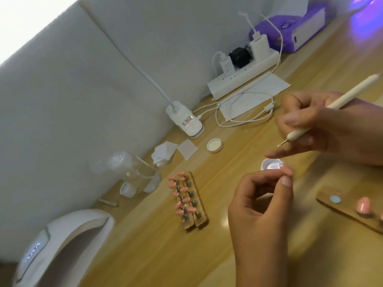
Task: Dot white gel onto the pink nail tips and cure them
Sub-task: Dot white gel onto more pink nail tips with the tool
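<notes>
left hand (261,206) curled, seemingly pinching gel pot (270,165), right hand (323,129) gripping dotting pen (356,90)

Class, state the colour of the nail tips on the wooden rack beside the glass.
Pink; the nail tips show best in the head view.

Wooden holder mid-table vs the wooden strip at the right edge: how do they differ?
Load: the mid-table holder carries many pink tips in rows. The right strip shows one pink tip and a bare pale-blue disc.
Framing: the mid-table holder is fully in view, while the right strip is cut off by the picture's edge.
Shared: both are wooden, lie on the table, and carry pink tips.
</notes>
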### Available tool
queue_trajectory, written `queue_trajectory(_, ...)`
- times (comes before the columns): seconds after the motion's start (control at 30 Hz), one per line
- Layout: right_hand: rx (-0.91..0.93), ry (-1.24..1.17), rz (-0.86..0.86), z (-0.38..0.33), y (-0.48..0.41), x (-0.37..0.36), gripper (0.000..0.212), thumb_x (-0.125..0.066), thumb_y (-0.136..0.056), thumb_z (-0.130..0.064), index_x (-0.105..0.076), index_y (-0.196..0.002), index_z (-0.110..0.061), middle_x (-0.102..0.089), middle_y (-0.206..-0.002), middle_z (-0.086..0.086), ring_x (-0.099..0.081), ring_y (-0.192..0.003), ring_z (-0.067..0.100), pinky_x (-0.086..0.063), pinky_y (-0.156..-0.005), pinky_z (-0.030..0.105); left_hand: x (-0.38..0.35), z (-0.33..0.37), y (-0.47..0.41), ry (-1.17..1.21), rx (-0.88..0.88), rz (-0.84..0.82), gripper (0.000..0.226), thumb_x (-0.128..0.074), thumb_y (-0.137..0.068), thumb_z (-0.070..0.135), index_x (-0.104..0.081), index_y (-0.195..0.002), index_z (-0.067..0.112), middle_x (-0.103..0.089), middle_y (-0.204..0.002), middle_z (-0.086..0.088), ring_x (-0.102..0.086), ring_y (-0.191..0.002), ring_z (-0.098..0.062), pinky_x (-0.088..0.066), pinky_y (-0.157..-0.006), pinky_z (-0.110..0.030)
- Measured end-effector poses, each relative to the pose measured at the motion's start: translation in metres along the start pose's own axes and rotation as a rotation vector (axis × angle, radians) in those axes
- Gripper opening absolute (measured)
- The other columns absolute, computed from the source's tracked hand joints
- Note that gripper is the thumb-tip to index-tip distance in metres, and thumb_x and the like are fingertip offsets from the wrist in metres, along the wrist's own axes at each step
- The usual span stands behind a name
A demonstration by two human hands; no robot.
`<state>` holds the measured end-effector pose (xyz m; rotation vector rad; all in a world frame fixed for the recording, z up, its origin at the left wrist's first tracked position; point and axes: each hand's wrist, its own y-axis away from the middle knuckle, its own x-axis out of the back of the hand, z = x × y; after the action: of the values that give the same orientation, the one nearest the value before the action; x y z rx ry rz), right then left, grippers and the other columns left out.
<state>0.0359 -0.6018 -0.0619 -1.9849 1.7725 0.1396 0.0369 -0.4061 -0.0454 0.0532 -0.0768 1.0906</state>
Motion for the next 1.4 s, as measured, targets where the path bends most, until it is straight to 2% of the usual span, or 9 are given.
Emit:
queue_trajectory(0.1,-0.019,0.010,-0.013,-0.004,0.002,-0.006,0.041,-0.083,-0.072,-0.041,-0.050,-0.065,-0.018,-0.046,-0.057,-0.001,-0.048,-0.052,0.005,-0.057,-0.080,0.043,-0.002,0.000,0.002,0.014,0.013,-0.017,0.026,-0.072,-0.082,0.007,-0.073,-0.071,0.031,-0.073,-0.078,0.008,-0.059,-0.068,-0.001,-0.045,-0.063,-0.012)
queue_trajectory(0.23,-0.058,0.034,0.026,-0.009,0.006,-0.015,0.032,-0.082,-0.071,-0.037,-0.056,-0.067,-0.019,-0.051,-0.058,-0.004,-0.049,-0.051,0.004,-0.059,-0.071,0.035,-0.005,-0.005,0.004,0.022,-0.036,0.011,0.007,-0.079,-0.070,0.027,-0.074,-0.073,0.029,-0.073,-0.082,0.000,-0.061,-0.073,-0.005,-0.047,-0.064,-0.017)
queue_trajectory(0.33,-0.078,0.044,0.073,-0.012,0.008,-0.021,0.031,-0.077,-0.074,-0.026,-0.051,-0.061,-0.018,-0.050,-0.055,-0.003,-0.049,-0.049,0.006,-0.057,-0.063,0.028,-0.005,-0.008,0.005,0.032,-0.066,0.009,0.014,-0.074,-0.063,0.039,-0.074,-0.073,0.030,-0.072,-0.081,-0.002,-0.058,-0.070,-0.006,-0.046,-0.063,-0.018)
queue_trajectory(0.53,-0.107,0.024,0.063,-0.014,0.008,-0.022,0.027,-0.063,-0.077,-0.013,-0.049,-0.055,-0.019,-0.049,-0.054,-0.002,-0.055,-0.048,0.006,-0.054,-0.056,0.021,-0.006,-0.013,0.005,0.066,-0.083,-0.003,0.015,-0.073,-0.061,0.040,-0.075,-0.072,0.030,-0.070,-0.078,-0.001,-0.055,-0.068,-0.009,-0.045,-0.063,-0.016)
queue_trajectory(0.87,-0.132,0.030,0.035,-0.015,0.008,-0.021,0.026,-0.061,-0.078,-0.012,-0.049,-0.057,-0.020,-0.051,-0.054,-0.003,-0.056,-0.048,0.006,-0.056,-0.060,0.026,-0.006,-0.016,0.006,0.075,-0.113,0.021,0.019,-0.073,-0.061,0.041,-0.075,-0.074,0.028,-0.071,-0.078,0.001,-0.058,-0.071,-0.008,-0.047,-0.065,-0.015)
queue_trajectory(1.07,-0.115,0.014,-0.007,-0.015,0.009,-0.021,0.023,-0.069,-0.072,-0.019,-0.051,-0.058,-0.020,-0.052,-0.056,-0.004,-0.057,-0.050,0.005,-0.056,-0.060,0.024,-0.007,-0.015,0.007,0.078,-0.110,0.017,0.017,-0.072,-0.063,0.040,-0.074,-0.074,0.028,-0.070,-0.078,0.003,-0.058,-0.070,-0.006,-0.046,-0.065,-0.015)
queue_trajectory(1.13,-0.116,0.029,-0.003,-0.015,0.009,-0.022,0.027,-0.073,-0.073,-0.013,-0.051,-0.057,-0.020,-0.051,-0.055,-0.004,-0.058,-0.049,0.005,-0.056,-0.060,0.024,-0.007,-0.015,0.007,0.088,-0.109,0.016,0.016,-0.072,-0.062,0.039,-0.074,-0.073,0.028,-0.069,-0.076,0.004,-0.058,-0.069,-0.005,-0.046,-0.064,-0.014)
queue_trajectory(1.23,-0.120,0.039,0.015,-0.015,0.009,-0.022,0.026,-0.063,-0.077,-0.013,-0.051,-0.056,-0.020,-0.050,-0.055,-0.003,-0.057,-0.048,0.005,-0.056,-0.059,0.024,-0.007,-0.014,0.007,0.096,-0.104,0.014,0.015,-0.072,-0.063,0.038,-0.074,-0.073,0.028,-0.069,-0.075,0.005,-0.057,-0.068,-0.005,-0.045,-0.064,-0.013)
queue_trajectory(1.4,-0.126,0.061,0.026,-0.014,0.008,-0.024,0.025,-0.061,-0.077,-0.013,-0.050,-0.056,-0.020,-0.052,-0.055,-0.005,-0.053,-0.048,0.004,-0.055,-0.058,0.024,-0.007,-0.014,0.008,0.086,-0.099,0.005,0.014,-0.071,-0.063,0.039,-0.074,-0.073,0.029,-0.070,-0.076,0.003,-0.057,-0.068,-0.005,-0.046,-0.064,-0.013)
